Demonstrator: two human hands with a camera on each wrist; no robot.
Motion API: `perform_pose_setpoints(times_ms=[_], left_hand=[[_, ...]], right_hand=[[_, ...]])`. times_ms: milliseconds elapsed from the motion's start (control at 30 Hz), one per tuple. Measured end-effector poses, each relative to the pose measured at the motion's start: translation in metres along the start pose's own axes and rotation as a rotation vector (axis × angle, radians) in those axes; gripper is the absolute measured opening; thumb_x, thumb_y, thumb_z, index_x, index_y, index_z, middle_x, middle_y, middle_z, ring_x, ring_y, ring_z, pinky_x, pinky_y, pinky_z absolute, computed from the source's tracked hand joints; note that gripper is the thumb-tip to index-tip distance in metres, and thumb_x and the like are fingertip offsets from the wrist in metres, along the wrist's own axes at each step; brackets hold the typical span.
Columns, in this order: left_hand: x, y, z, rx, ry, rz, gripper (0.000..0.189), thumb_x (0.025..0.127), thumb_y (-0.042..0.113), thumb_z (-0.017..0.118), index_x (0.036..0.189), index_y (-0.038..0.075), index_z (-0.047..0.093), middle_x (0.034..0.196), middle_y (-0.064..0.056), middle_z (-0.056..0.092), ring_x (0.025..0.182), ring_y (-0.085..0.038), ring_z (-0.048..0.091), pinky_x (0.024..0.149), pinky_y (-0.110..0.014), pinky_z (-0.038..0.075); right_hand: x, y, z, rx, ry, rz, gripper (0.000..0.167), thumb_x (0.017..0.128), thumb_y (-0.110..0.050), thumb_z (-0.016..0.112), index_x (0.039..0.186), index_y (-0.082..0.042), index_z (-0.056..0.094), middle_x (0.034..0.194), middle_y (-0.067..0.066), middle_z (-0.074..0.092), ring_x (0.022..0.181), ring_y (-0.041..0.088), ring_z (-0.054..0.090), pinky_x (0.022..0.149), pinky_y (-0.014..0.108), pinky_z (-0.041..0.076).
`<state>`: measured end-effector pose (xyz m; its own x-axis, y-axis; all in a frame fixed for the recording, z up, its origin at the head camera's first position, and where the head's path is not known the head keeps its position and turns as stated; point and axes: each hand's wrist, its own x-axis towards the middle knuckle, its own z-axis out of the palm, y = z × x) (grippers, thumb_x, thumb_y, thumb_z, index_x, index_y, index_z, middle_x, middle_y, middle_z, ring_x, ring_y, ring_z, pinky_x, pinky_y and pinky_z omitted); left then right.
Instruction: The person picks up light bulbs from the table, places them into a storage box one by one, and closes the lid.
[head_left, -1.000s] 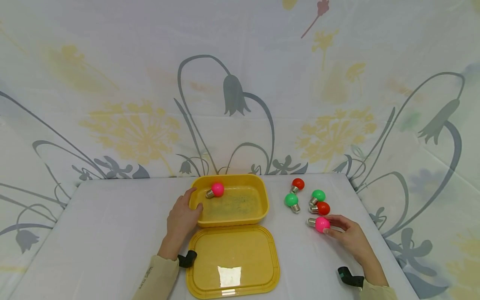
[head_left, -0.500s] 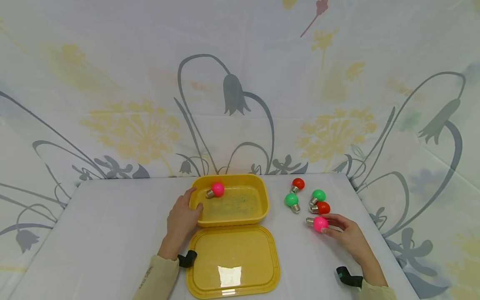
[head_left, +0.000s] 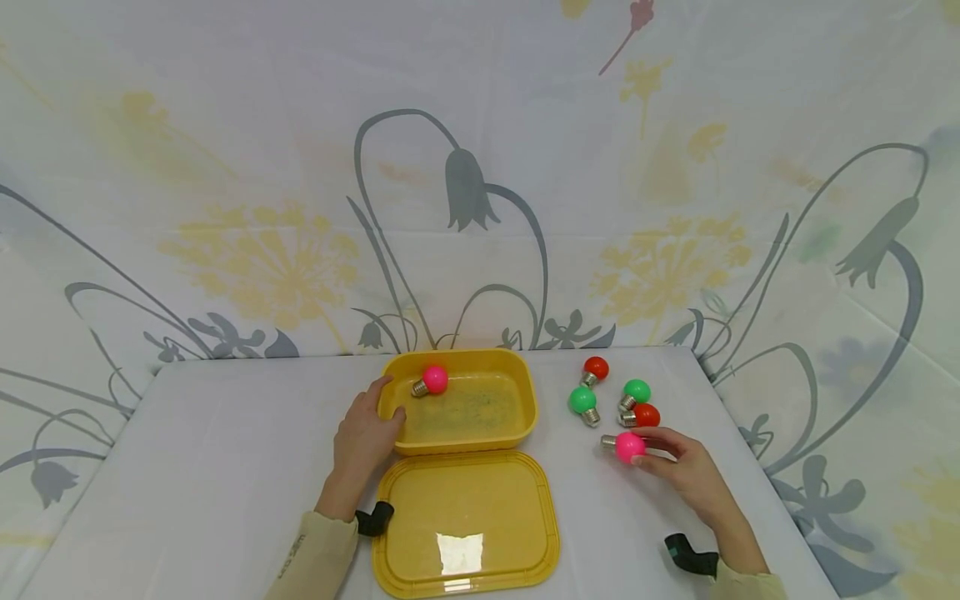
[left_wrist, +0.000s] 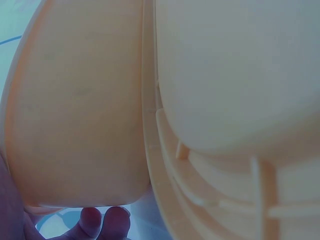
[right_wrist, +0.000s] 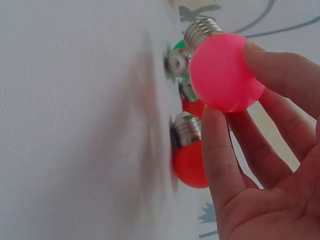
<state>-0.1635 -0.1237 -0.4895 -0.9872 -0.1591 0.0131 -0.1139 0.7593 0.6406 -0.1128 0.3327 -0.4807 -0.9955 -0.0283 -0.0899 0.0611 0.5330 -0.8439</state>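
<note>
Between thumb and fingertips my right hand [head_left: 686, 468] pinches a pink light bulb [right_wrist: 225, 72] by its round globe. Its metal screw base points left in the head view, and the right wrist view shows it held off the white cloth. My left hand [head_left: 367, 432] grips the left wall of a yellow plastic box [head_left: 465, 442], thumb over the rim. Inside the box, near its back left corner, lies another pink bulb [head_left: 435, 379]. In the left wrist view, fingertips [left_wrist: 116, 220] show at the box's outer side.
Right of the box lie two red bulbs [head_left: 596, 367] [head_left: 646, 415] and two green bulbs [head_left: 582, 399] [head_left: 637, 390]. A yellow lid [head_left: 467, 521] lies flat in front of the box. Behind the table hangs a flower-patterned cloth [head_left: 480, 275].
My right hand has shifted slightly left with the pink bulb in its fingers. The left hand, the box and the other bulbs have stayed put.
</note>
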Motion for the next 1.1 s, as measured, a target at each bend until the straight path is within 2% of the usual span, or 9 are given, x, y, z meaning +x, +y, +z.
perform_pose_setpoints(times_ms=[333,733,1100], left_hand=[[-0.001,0.001,-0.002,-0.004,-0.002,0.005,0.056,0.093,0.03,0.06,0.146,0.016,0.048,0.117,-0.018,0.06,0.084,-0.037,0.06,0.073,-0.054,0.053],[-0.002,0.003,-0.003,0.001,-0.015,0.0,0.057,0.094,0.031,0.059,0.147,0.016,0.047,0.12,-0.018,0.06,0.088,-0.038,0.06,0.078,-0.056,0.053],[-0.001,0.002,-0.003,-0.004,-0.017,-0.009,0.056,0.094,0.031,0.059,0.147,0.016,0.047,0.12,-0.017,0.06,0.086,-0.036,0.06,0.078,-0.054,0.053]], right_hand=[[0.0,-0.01,0.015,0.042,-0.026,-0.008,0.045,0.087,-0.017,0.077,0.128,-0.004,0.063,0.127,0.017,0.061,0.118,0.037,0.055,0.083,0.021,0.052],[0.005,-0.016,0.026,0.041,-0.043,-0.029,0.043,0.086,-0.014,0.078,0.125,-0.005,0.065,0.124,0.014,0.062,0.115,0.034,0.058,0.089,0.029,0.054],[0.007,-0.019,0.036,0.092,-0.048,-0.061,0.042,0.086,-0.011,0.078,0.125,-0.003,0.065,0.122,0.014,0.064,0.114,0.034,0.057,0.088,0.021,0.052]])
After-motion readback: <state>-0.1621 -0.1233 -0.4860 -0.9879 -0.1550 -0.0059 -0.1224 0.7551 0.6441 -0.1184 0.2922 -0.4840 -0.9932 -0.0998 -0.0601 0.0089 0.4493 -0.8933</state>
